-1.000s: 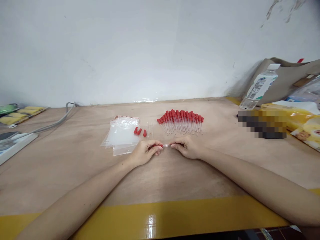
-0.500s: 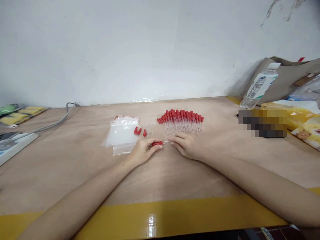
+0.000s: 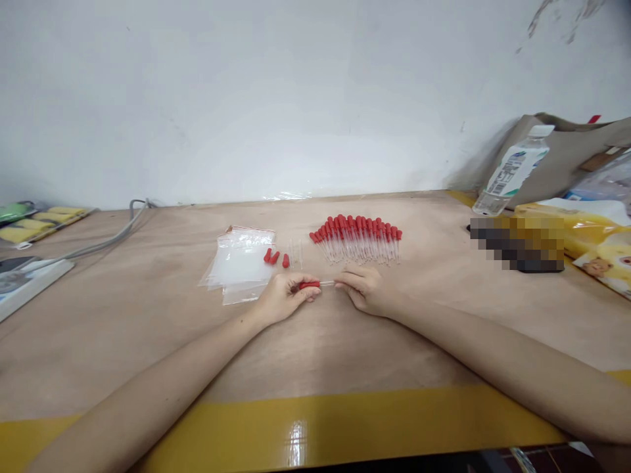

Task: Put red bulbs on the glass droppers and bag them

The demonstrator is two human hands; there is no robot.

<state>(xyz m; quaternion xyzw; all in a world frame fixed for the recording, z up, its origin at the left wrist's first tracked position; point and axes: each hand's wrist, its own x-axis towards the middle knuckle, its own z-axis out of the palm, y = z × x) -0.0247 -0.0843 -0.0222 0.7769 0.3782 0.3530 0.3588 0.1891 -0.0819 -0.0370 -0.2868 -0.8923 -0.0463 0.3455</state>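
Between thumb and fingers, my left hand (image 3: 286,295) grips a red rubber bulb (image 3: 309,285). A thin clear glass tube (image 3: 327,284) runs from the bulb's right end to the fingertips of my right hand (image 3: 363,288), which pinch its other end. Behind my left hand lie three loose red bulbs (image 3: 275,258) and several bare clear tubes (image 3: 296,253). Farther back and to the right, many droppers with red bulbs (image 3: 357,226) lie in a fanned row. Clear zip bags (image 3: 244,259) are stacked to the left of the loose bulbs.
On the right stand a water bottle (image 3: 513,171) and a grey bag (image 3: 566,157), with a yellow package (image 3: 591,230) and a blurred dark object (image 3: 517,244) before them. A grey cable (image 3: 113,240), a white power strip (image 3: 37,286) and yellow packs (image 3: 39,223) lie at left.
My right fingertips have shifted slightly along the tube and sit closer together. My left hand keeps hold of the bulb, almost unmoved.
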